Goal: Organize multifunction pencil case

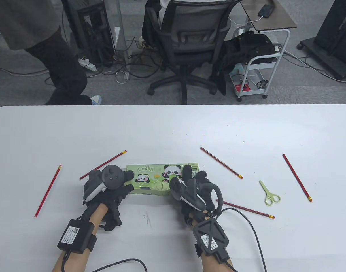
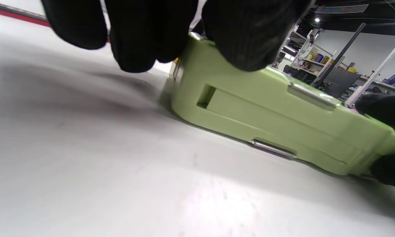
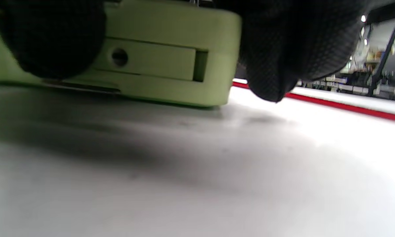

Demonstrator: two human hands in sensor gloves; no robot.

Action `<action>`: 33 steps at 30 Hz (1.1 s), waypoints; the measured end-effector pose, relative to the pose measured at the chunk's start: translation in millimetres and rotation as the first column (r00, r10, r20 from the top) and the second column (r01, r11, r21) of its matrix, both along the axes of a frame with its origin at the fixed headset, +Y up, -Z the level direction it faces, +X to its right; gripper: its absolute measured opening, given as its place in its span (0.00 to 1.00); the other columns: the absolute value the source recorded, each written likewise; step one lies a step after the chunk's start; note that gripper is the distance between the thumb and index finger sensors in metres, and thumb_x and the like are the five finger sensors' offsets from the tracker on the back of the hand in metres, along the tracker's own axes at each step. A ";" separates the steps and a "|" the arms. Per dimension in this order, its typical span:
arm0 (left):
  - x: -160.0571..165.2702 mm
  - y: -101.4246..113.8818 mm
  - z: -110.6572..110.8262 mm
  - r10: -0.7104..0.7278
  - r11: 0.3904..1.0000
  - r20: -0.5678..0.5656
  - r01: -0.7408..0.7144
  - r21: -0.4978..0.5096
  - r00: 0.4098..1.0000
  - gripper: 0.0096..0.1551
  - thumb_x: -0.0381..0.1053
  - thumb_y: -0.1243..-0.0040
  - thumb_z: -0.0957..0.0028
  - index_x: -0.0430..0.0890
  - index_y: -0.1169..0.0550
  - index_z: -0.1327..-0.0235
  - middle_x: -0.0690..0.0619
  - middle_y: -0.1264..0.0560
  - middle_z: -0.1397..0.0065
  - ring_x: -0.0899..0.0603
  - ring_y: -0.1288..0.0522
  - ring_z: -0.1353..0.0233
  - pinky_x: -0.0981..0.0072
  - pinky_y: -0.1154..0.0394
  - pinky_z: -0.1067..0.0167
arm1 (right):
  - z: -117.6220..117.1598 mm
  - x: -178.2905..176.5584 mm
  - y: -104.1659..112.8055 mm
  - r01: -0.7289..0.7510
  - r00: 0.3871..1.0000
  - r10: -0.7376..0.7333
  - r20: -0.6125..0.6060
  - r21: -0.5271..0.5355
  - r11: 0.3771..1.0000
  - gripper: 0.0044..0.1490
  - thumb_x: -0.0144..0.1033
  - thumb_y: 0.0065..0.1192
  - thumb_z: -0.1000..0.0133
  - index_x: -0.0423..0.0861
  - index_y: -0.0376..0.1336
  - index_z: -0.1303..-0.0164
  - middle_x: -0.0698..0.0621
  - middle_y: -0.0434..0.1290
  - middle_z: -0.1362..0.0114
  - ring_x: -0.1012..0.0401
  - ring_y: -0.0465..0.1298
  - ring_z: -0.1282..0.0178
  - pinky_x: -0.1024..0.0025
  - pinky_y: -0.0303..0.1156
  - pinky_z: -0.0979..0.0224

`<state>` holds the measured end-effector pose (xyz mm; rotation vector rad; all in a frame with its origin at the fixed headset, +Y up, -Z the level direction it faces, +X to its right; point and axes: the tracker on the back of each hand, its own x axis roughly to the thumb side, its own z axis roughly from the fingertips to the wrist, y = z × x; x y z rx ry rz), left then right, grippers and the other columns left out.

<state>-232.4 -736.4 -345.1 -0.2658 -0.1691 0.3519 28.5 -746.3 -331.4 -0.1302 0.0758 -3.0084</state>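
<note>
Both hands clamp the pencil case (image 1: 158,178), which runs nine-to-three: left hand (image 1: 109,184) grips the nine end, right hand (image 1: 194,188) the three end.

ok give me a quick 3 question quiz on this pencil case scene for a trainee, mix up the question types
1. True or false: the pencil case lies closed on the table.
2. How many red pencils lie loose on the table?
3. Multiple choice: where are the green scissors? A) inside the case B) right of the case, on the table C) in the left hand

Key
1. True; both hands grip its ends, the right hand at the right end.
2. Five.
3. B.
</note>
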 end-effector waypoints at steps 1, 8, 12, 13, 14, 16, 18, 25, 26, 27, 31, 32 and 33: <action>0.0 -0.1 0.1 0.001 1.000 0.000 -0.001 0.000 1.000 0.32 0.49 0.36 0.45 0.51 0.31 0.27 0.34 0.30 0.19 0.30 0.24 0.24 0.28 0.30 0.32 | -0.3 -0.3 0.6 -0.004 1.000 0.004 0.003 -0.002 1.000 0.64 0.65 0.65 0.56 0.39 0.51 0.17 0.18 0.69 0.32 0.35 0.83 0.40 0.41 0.81 0.38; 0.7 0.9 -0.7 0.021 1.000 0.010 -0.021 -0.011 1.000 0.33 0.49 0.35 0.45 0.48 0.31 0.26 0.30 0.30 0.19 0.27 0.25 0.24 0.27 0.31 0.32 | -5.9 12.4 7.0 0.062 0.997 -0.063 -0.034 -0.040 0.997 0.60 0.62 0.67 0.58 0.43 0.53 0.19 0.22 0.71 0.33 0.41 0.86 0.43 0.48 0.84 0.39; 6.1 4.2 -0.5 -0.004 0.999 0.029 0.005 -0.054 1.000 0.37 0.53 0.36 0.44 0.45 0.34 0.23 0.27 0.33 0.18 0.25 0.27 0.23 0.26 0.33 0.32 | -8.5 27.4 9.8 0.193 0.977 -0.202 -0.063 -0.126 0.973 0.57 0.56 0.66 0.55 0.43 0.52 0.18 0.22 0.69 0.31 0.42 0.85 0.41 0.48 0.83 0.38; 7.8 5.0 0.1 -0.015 0.998 0.033 0.017 -0.060 0.999 0.38 0.54 0.37 0.45 0.44 0.35 0.23 0.27 0.33 0.18 0.24 0.28 0.23 0.26 0.33 0.32 | -8.7 30.2 9.5 0.226 0.970 -0.236 -0.062 -0.140 0.964 0.56 0.54 0.67 0.54 0.43 0.52 0.18 0.21 0.68 0.31 0.41 0.84 0.40 0.48 0.82 0.37; 10.1 6.0 1.4 -0.031 0.997 0.033 0.033 -0.069 0.999 0.40 0.55 0.37 0.45 0.44 0.36 0.22 0.26 0.34 0.18 0.24 0.28 0.23 0.26 0.33 0.32 | -7.9 34.2 8.8 0.262 0.960 -0.274 -0.062 -0.154 0.953 0.54 0.52 0.67 0.53 0.43 0.52 0.18 0.21 0.66 0.30 0.41 0.84 0.39 0.47 0.81 0.36; 13.5 7.9 2.8 -0.050 0.997 0.013 0.051 -0.062 0.999 0.41 0.55 0.38 0.44 0.43 0.37 0.21 0.25 0.34 0.18 0.23 0.28 0.24 0.26 0.32 0.33 | -7.0 40.3 8.1 0.314 0.943 -0.328 -0.057 -0.178 0.933 0.51 0.48 0.66 0.50 0.43 0.51 0.18 0.21 0.65 0.28 0.40 0.82 0.38 0.46 0.80 0.35; 16.2 9.0 2.5 -0.075 0.995 -0.006 0.074 -0.069 0.997 0.41 0.55 0.38 0.44 0.46 0.39 0.19 0.26 0.33 0.18 0.23 0.27 0.24 0.27 0.30 0.34 | -6.2 46.8 6.0 0.399 0.910 -0.413 -0.030 -0.200 0.895 0.49 0.45 0.64 0.47 0.43 0.51 0.18 0.22 0.62 0.26 0.39 0.80 0.36 0.44 0.78 0.33; 50.6 12.4 -12.2 -0.213 0.932 -0.138 0.159 -0.326 0.967 0.64 0.69 0.45 0.51 0.36 0.55 0.16 0.20 0.44 0.15 0.14 0.34 0.24 0.21 0.34 0.35 | -9.1 62.3 5.0 0.538 0.838 -0.546 0.018 -0.203 0.818 0.41 0.41 0.61 0.45 0.47 0.55 0.20 0.26 0.62 0.24 0.38 0.78 0.34 0.43 0.75 0.32; 57.8 12.1 -15.8 -0.219 0.915 -0.142 0.152 -0.374 0.965 0.67 0.70 0.45 0.52 0.33 0.58 0.17 0.17 0.48 0.16 0.13 0.36 0.23 0.20 0.35 0.34 | -9.4 62.9 5.2 0.536 0.839 -0.544 0.018 -0.204 0.820 0.41 0.41 0.61 0.45 0.47 0.55 0.20 0.27 0.63 0.24 0.39 0.78 0.34 0.43 0.75 0.32; 65.3 12.8 -19.0 -0.241 0.901 -0.165 0.157 -0.405 0.956 0.69 0.71 0.45 0.54 0.31 0.59 0.18 0.14 0.50 0.17 0.12 0.37 0.23 0.19 0.36 0.34 | -9.5 63.1 5.4 0.535 0.840 -0.542 0.020 -0.200 0.821 0.41 0.41 0.62 0.45 0.47 0.55 0.20 0.27 0.63 0.24 0.38 0.78 0.33 0.42 0.75 0.32; 90.5 11.8 -27.8 -0.414 0.829 -0.149 0.305 -0.470 0.898 0.75 0.71 0.45 0.58 0.24 0.61 0.22 0.09 0.52 0.20 0.10 0.39 0.23 0.17 0.38 0.34 | -10.8 62.8 6.9 0.516 0.852 -0.523 0.016 -0.193 0.834 0.41 0.42 0.63 0.46 0.48 0.56 0.21 0.28 0.64 0.24 0.37 0.77 0.32 0.41 0.75 0.31; 95.1 11.6 -29.0 -0.468 0.801 -0.127 0.360 -0.478 0.874 0.75 0.71 0.47 0.60 0.23 0.61 0.22 0.09 0.51 0.21 0.10 0.38 0.24 0.18 0.37 0.35 | -10.9 62.8 7.2 0.513 0.854 -0.520 0.017 -0.193 0.836 0.40 0.42 0.63 0.46 0.48 0.57 0.21 0.28 0.64 0.24 0.37 0.77 0.33 0.41 0.75 0.31; 97.7 14.0 -30.1 -0.509 0.778 -0.110 0.402 -0.482 0.854 0.75 0.71 0.48 0.61 0.23 0.60 0.22 0.09 0.50 0.20 0.11 0.37 0.24 0.18 0.36 0.34 | -11.1 62.2 7.4 0.507 0.857 -0.514 0.017 -0.194 0.840 0.41 0.41 0.63 0.46 0.48 0.57 0.21 0.28 0.64 0.24 0.37 0.77 0.32 0.41 0.74 0.31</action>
